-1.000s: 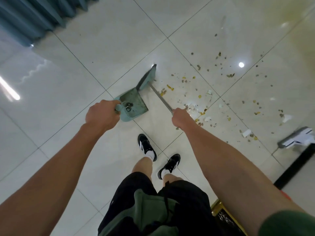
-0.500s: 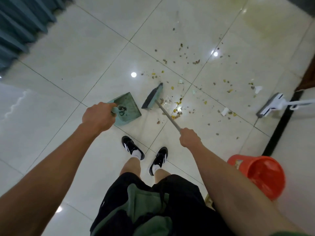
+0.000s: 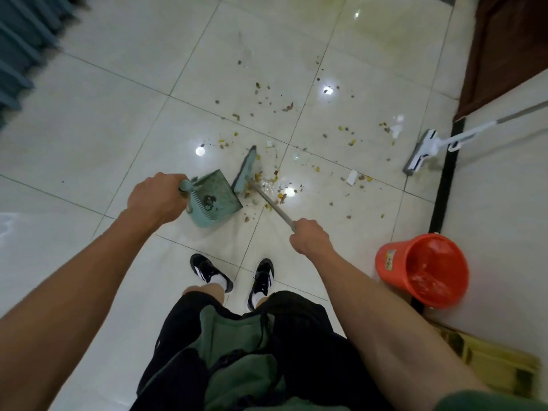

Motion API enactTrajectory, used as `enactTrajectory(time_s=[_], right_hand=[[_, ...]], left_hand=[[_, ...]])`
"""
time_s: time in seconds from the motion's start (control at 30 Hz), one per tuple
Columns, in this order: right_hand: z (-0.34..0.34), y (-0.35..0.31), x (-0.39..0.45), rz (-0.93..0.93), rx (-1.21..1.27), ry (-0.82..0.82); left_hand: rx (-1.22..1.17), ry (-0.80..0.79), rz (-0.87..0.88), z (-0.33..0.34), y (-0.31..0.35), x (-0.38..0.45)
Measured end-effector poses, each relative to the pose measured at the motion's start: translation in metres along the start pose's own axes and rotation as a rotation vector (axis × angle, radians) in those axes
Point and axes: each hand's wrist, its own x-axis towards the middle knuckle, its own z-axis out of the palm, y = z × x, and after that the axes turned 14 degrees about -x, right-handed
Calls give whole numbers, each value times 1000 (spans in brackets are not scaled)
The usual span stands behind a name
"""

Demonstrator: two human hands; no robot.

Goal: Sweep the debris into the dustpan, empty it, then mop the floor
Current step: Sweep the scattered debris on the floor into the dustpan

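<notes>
My left hand [image 3: 155, 198] grips the handle of a teal dustpan [image 3: 218, 197] resting on the pale tiled floor, with a small dark clump inside it. My right hand [image 3: 311, 237] is closed around the grey pole of a broom [image 3: 246, 170], whose teal head stands right beside the dustpan's open edge. Brown and yellow debris [image 3: 278, 185] and white paper scraps lie scattered on the tiles to the right of and beyond the broom head. A white flat mop [image 3: 422, 151] lies on the floor at the right.
An orange bucket [image 3: 427, 268] stands at the right, close to my right arm. A dark wooden door [image 3: 504, 48] fills the upper right corner. Teal curtains [image 3: 20, 40] hang at the upper left. A yellow object [image 3: 489, 360] sits at the lower right. My feet [image 3: 234, 277] stand just behind the dustpan.
The view has swung right, bringing the bucket and mop further in. The broom head has come in closer to the dustpan's mouth, and the dustpan sits lower toward my feet.
</notes>
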Motion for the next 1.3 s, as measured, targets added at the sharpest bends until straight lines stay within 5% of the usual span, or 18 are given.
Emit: enactTrajectory(time_s=[0.3, 0.87, 1.03, 1.3], right_hand=[[-61, -59, 46, -46, 32, 73], [-178, -373, 204, -162, 48, -32], [-182, -380, 213, -66, -46, -20], [-147, -302, 177, 78, 28, -80]], left_hand=[[-19, 60, -47, -50, -60, 39], [-41, -45, -74, -156, -251, 225], [-33, -85, -24, -168, -244, 254], [41, -112, 67, -162, -200, 256]])
